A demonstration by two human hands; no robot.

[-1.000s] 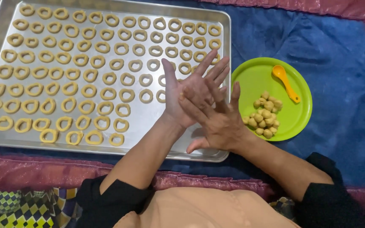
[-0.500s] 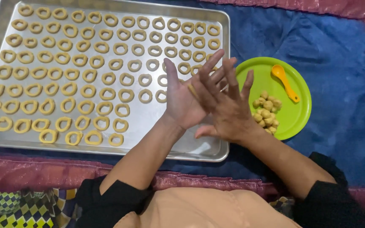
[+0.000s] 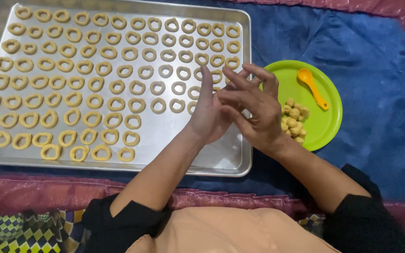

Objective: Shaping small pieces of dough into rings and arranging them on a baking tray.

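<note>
Looking down from the head camera, I see nearest me a peach-coloured garment front [image 3: 240, 232] and black sleeves [image 3: 118, 220] pushed up the forearms. Beyond them, my left hand [image 3: 207, 115] is held palm up with fingers straight, and my right hand [image 3: 254, 110] lies across it, fingers spread. The palms press together above the near right corner of the flat silver metal baking tray [image 3: 221, 161]. Whether a piece of dough sits between them I cannot tell; neither hand is clenched, and no grasp on anything shows.

In my judgement the step in hand is rolling dough between the palms. To do it well I would keep the pressure light and even and the strokes short, so the strand stays uniform in thickness.

Just right of the hands, the round lime-green plastic plate [image 3: 326, 126] carries a small heap of pale yellow dough balls [image 3: 295, 119] and an orange plastic spoon [image 3: 311, 85]. Farther off, rows of pale yellow ring-shaped dough pieces [image 3: 94, 84] fill most of the tray, leaving bare metal at the near right. All rests on a blue cloth [image 3: 376, 70] edged in dark pink.
</note>
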